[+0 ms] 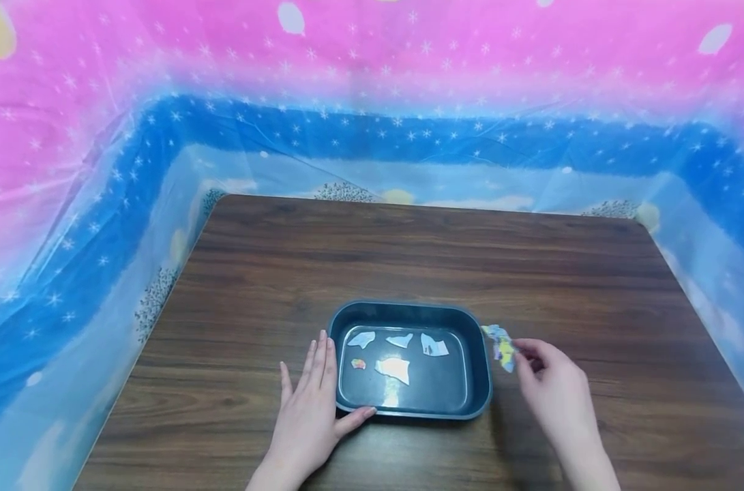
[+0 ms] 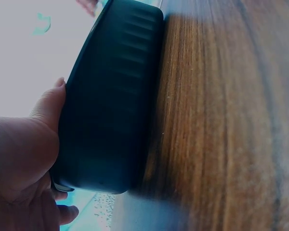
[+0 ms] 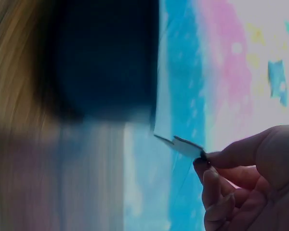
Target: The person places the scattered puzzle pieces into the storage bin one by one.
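A dark blue-green rectangular tray sits on the wooden table. My left hand rests against its left side, fingers straight along the wall and thumb spread along the front rim. In the left wrist view, the left thumb lies at the tray's edge. Just beyond the right rim, my right hand pinches an irregular, thin piece of printed paper in yellow, blue and purple between thumb and fingers. The right wrist view shows this paper edge-on. Several pale scraps and a small reddish-orange one lie apart in the tray.
The dark brown wooden table extends behind and to both sides of the tray. A pink and blue patterned cloth hangs around the table's back and sides.
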The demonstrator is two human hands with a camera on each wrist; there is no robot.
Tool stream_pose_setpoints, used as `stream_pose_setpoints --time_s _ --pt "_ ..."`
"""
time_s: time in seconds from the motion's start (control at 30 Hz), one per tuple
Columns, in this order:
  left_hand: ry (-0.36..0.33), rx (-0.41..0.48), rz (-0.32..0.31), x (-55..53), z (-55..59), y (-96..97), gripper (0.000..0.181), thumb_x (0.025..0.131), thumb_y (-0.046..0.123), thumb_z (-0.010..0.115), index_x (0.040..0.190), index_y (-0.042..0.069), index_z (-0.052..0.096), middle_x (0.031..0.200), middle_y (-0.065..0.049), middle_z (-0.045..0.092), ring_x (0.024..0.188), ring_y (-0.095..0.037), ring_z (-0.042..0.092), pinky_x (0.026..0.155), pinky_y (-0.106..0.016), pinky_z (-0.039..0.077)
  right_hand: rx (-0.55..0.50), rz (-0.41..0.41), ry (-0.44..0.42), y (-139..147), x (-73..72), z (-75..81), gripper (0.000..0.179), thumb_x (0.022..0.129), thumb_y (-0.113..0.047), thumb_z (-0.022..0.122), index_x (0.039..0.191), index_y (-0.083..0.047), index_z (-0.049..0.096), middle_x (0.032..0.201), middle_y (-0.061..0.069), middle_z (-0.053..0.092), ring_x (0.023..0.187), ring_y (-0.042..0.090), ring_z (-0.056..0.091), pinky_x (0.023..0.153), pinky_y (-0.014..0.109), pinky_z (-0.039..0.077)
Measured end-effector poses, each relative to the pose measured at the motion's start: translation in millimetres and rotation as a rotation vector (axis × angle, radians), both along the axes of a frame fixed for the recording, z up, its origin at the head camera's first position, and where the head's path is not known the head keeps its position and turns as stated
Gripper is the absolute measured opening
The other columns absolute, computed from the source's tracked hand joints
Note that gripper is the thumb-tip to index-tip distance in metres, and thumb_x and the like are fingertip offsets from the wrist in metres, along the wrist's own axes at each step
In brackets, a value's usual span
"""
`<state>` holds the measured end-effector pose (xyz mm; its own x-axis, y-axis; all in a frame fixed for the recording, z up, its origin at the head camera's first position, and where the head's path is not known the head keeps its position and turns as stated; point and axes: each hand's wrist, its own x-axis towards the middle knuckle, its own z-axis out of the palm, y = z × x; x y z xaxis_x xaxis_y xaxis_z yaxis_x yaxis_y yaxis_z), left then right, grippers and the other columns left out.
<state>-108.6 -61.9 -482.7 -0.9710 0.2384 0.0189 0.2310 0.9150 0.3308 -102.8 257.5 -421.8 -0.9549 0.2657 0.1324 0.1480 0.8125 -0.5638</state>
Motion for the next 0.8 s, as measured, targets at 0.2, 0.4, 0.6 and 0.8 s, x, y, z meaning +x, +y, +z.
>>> stream_pose_setpoints --time_s 0.2,0.4,0.6,0.8 --pt "-0.004 0.001 -0.002 -0.6 -0.5 1.1 0.12 0.08 0.078 0.065 0.16 -0.001 0.023 0.169 -0.017 0.014 0.154 -0.035 0.02 0.114 -0.074 0.012 -0.028 0.131 -0.242 -39.9 -8.6 -0.9 0.016 0.093 -0.011 0.069 0.107 -0.01 0.076 0.091 0.004 0.071 0.072 0.016 0.059 0.059 0.031 0.05" --pt "0.001 0.008 -0.009 -0.3 0.3 1.9 0.12 0.08 0.077 0.065 0.16 -0.001 0.023 0.169 -0.017 0.015 0.153 -0.035 0.02 0.114 -0.074 0.012 0.192 0.225 -0.366 -65.8 -14.3 -14.1 0.003 0.089 -0.009 0.075 0.091 -0.01 0.073 0.078 0.002 0.069 0.063 0.015 0.056 0.058 0.034 0.052" --pt "0.019 0.016 -0.003 0.4 1.2 0.5 0.119 0.08 0.076 0.067 0.16 -0.002 0.024 0.168 -0.018 0.016 0.153 -0.035 0.022 0.114 -0.074 0.012 0.443 0.256 -0.392 -80.0 -20.4 -22.0 0.014 0.088 -0.006 0.077 0.101 -0.003 0.073 0.085 0.014 0.073 0.068 0.026 0.066 0.059 0.045 0.059" --pt "0.027 0.03 -0.014 2.1 -1.5 -0.7 0.119 0.08 0.075 0.067 0.16 -0.003 0.023 0.168 -0.018 0.014 0.153 -0.035 0.021 0.113 -0.074 0.013 0.527 0.219 -0.45 -86.7 -26.1 -26.0 0.01 0.088 -0.007 0.077 0.096 -0.001 0.073 0.079 0.014 0.071 0.061 0.024 0.06 0.053 0.042 0.055"
